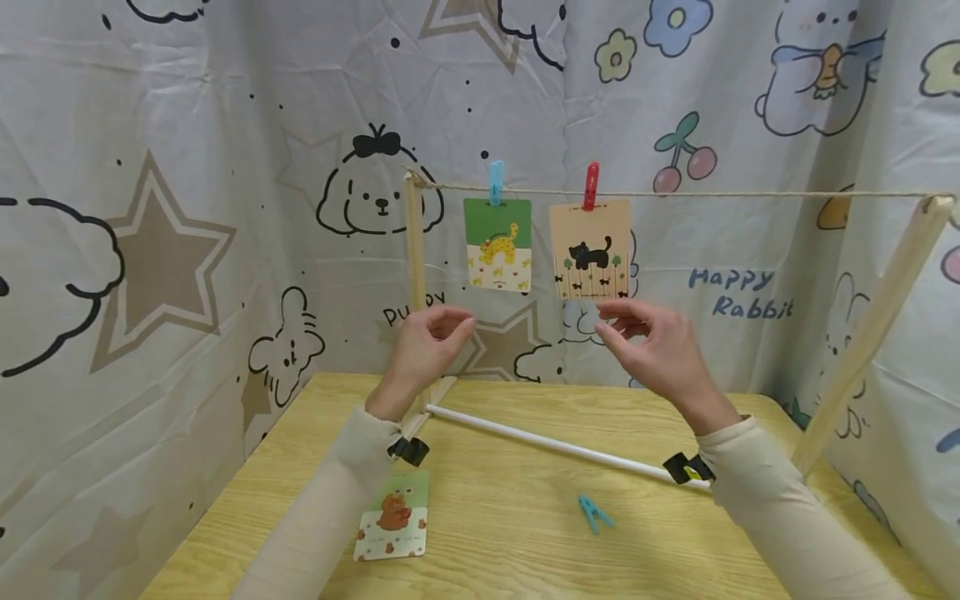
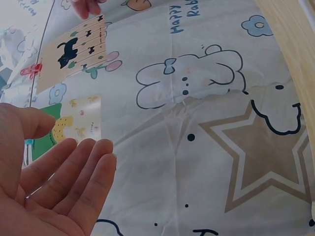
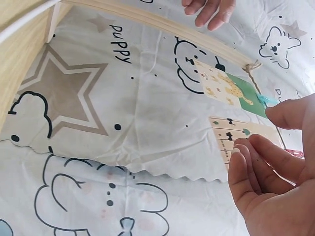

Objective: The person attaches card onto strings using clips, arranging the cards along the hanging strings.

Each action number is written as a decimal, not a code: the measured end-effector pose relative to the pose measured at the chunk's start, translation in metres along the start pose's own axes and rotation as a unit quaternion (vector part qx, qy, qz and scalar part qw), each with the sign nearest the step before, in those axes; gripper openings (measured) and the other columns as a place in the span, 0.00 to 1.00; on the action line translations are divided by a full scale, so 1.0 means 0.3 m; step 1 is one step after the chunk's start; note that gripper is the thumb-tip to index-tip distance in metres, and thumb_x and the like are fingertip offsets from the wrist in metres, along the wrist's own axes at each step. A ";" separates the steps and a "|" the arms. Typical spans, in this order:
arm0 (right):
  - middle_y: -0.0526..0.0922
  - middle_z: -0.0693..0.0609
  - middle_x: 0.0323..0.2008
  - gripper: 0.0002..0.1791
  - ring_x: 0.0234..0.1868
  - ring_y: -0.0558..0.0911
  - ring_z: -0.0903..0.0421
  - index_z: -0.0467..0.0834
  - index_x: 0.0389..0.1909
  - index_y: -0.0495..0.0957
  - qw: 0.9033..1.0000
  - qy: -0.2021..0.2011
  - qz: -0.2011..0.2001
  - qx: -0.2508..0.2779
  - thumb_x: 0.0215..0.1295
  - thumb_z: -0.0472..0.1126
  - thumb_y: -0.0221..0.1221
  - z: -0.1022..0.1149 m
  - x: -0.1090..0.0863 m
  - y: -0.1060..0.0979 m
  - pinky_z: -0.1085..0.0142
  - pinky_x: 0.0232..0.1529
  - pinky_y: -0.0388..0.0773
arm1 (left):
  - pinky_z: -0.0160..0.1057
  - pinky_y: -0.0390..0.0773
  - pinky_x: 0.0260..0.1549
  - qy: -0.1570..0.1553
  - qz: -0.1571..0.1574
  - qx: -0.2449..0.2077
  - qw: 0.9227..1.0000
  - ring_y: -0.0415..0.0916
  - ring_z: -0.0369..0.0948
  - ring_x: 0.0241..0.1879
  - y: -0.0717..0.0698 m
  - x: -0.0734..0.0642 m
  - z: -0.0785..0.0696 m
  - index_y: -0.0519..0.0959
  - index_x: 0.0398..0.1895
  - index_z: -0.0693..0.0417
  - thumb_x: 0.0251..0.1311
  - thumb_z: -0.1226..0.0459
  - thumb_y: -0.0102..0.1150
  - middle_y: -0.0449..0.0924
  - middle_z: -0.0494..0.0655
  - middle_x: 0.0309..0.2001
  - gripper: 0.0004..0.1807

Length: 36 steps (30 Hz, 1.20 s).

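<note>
Two cards hang from a string (image 1: 720, 194) stretched between wooden posts. A light blue clothespin (image 1: 496, 183) holds the green card (image 1: 498, 246) with a yellow spotted cat. Beside it a red clothespin (image 1: 592, 187) holds the peach card (image 1: 591, 250) with a black cat. My left hand (image 1: 429, 346) is raised below and left of the green card, fingers loosely bent, nothing between them. Just below the peach card is my right hand (image 1: 652, 346), also holding nothing, its thumb and fingertips apart. On the table lie a bear card (image 1: 393, 517) and a teal clothespin (image 1: 595, 512).
The wooden table (image 1: 510, 542) carries the frame, with a left post (image 1: 416, 250), a slanting right post (image 1: 873, 333) and a white rod (image 1: 555, 443) low across it. A patterned curtain (image 1: 247, 208) hangs behind and at the sides.
</note>
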State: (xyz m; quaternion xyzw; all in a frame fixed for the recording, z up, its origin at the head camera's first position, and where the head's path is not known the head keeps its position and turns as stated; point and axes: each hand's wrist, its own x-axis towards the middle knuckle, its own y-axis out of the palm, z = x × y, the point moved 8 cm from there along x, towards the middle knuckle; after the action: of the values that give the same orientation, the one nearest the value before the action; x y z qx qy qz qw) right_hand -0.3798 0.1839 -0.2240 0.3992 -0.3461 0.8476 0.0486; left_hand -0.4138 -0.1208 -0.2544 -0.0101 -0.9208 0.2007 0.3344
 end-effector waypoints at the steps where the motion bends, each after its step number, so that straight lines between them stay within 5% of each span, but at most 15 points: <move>1: 0.89 0.48 0.43 0.14 0.37 0.84 0.56 0.42 0.54 0.85 1.000 0.000 0.002 0.000 0.70 0.39 0.66 -0.007 -0.011 0.004 0.74 0.38 0.77 | 0.43 0.82 0.38 -0.001 0.001 0.004 1.000 0.84 0.41 0.37 0.000 -0.003 0.002 0.87 0.50 0.50 0.71 0.55 0.65 0.89 0.46 0.41 0.12; 18: 0.89 0.51 0.43 0.13 0.35 0.83 0.59 0.43 0.52 0.86 0.999 0.011 0.030 -0.010 0.68 0.40 0.68 -0.102 -0.174 0.083 0.70 0.38 0.81 | 0.46 0.83 0.41 -0.035 0.020 0.055 0.998 0.84 0.41 0.39 0.005 -0.063 0.049 0.87 0.49 0.49 0.71 0.56 0.64 0.89 0.45 0.41 0.11; 28: 0.88 0.53 0.44 0.14 0.37 0.84 0.60 0.46 0.53 0.85 0.997 0.049 0.064 -0.003 0.69 0.42 0.68 -0.149 -0.256 0.134 0.61 0.40 0.84 | 0.49 0.83 0.46 -0.060 0.037 0.057 0.996 0.84 0.42 0.44 -0.011 -0.107 0.121 0.86 0.53 0.49 0.73 0.53 0.62 0.89 0.46 0.45 0.14; 36: 0.89 0.54 0.43 0.13 0.36 0.84 0.62 0.45 0.51 0.86 0.996 0.043 0.078 0.003 0.67 0.40 0.69 -0.167 -0.308 0.160 0.65 0.38 0.83 | 0.47 0.83 0.44 -0.073 0.037 0.082 0.993 0.84 0.42 0.45 -0.042 -0.142 0.170 0.87 0.53 0.47 0.72 0.52 0.62 0.89 0.43 0.45 0.15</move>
State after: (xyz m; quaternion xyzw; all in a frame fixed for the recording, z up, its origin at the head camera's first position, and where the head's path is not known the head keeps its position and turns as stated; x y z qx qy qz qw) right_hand -0.3668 0.1968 -0.3380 0.3345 -0.3713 0.8662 -0.0037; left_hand -0.4108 -0.1573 -0.3113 -0.0026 -0.9222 0.2878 0.2585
